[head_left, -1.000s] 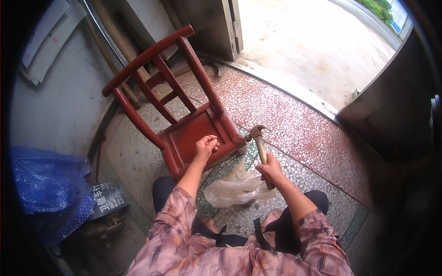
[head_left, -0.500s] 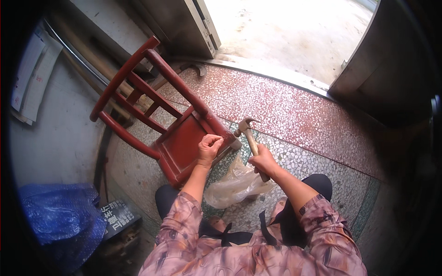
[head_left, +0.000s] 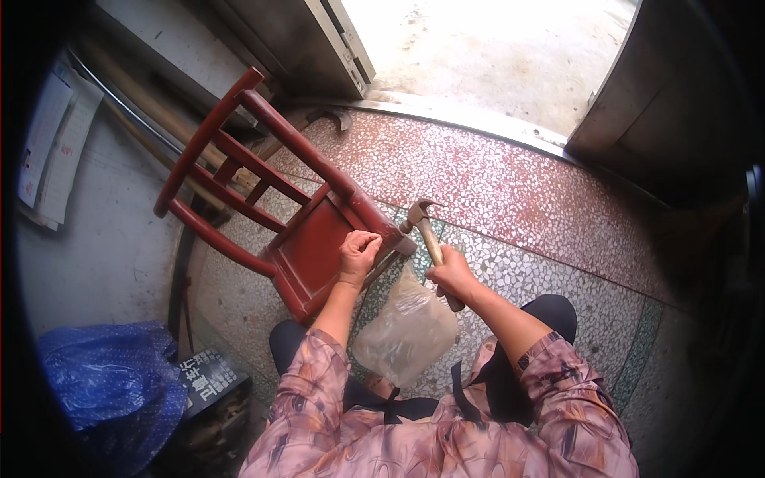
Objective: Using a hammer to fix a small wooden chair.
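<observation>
On the speckled terrazzo floor [head_left: 510, 183] just inside the doorway, a red wooden chair [head_left: 263, 215] lies tipped, its seat facing the person seated over it. Left hand [head_left: 358, 253]: grip closed, fingertips pinched together at the seat's front corner; whatever small item sits between them is too small to tell. Right hand [head_left: 453, 275]: grip wrapped fully around the wooden handle of a claw hammer [head_left: 426, 231], whose metal head points toward the chair corner, just beside the left hand's fingers.

Change over the last second: the view has swung, so the chair now sits further left and higher in frame. The hammer head has come closer to the seat corner, while the left hand stays pinched at the same spot. Judgement: the work is at the aiming stage, with head and pinch nearly aligned and no strike visible.

A crumpled clear plastic bag [head_left: 406, 331] lies on the lap between the forearms. A blue bag [head_left: 107, 382] rests at lower left.
</observation>
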### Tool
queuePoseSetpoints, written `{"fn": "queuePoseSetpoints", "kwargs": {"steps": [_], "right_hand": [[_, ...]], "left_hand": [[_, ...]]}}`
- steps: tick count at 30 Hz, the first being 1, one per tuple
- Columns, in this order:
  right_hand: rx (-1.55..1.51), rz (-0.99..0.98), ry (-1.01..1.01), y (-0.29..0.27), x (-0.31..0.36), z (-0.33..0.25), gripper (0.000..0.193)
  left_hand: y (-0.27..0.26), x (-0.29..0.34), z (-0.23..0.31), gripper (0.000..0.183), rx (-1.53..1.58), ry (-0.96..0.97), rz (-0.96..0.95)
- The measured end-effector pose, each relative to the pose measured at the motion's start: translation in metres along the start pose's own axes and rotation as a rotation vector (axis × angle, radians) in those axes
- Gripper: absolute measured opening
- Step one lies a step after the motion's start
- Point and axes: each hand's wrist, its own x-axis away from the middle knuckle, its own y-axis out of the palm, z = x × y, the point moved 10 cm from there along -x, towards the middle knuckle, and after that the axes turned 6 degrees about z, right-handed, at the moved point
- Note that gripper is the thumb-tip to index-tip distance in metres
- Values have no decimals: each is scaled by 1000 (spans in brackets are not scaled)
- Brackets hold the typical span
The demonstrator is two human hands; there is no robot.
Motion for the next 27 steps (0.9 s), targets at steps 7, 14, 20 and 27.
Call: {"fn": "queuePoseSetpoints", "kwargs": {"steps": [7, 14, 20, 27], "right_hand": [[20, 5, 2, -2, 1, -3, 34], [28, 6, 11, -1, 2, -3, 34], [-17, 9, 27, 1, 3, -1, 31], [-5, 8, 23, 0, 0, -1, 33]], "left_hand": [[5, -2, 14, 3, -94, 88, -36], [4, -2, 21, 4, -111, 137, -61], [4, -2, 28, 4, -137, 167, -61], [6, -2, 39, 5, -138, 237, -81]]}}
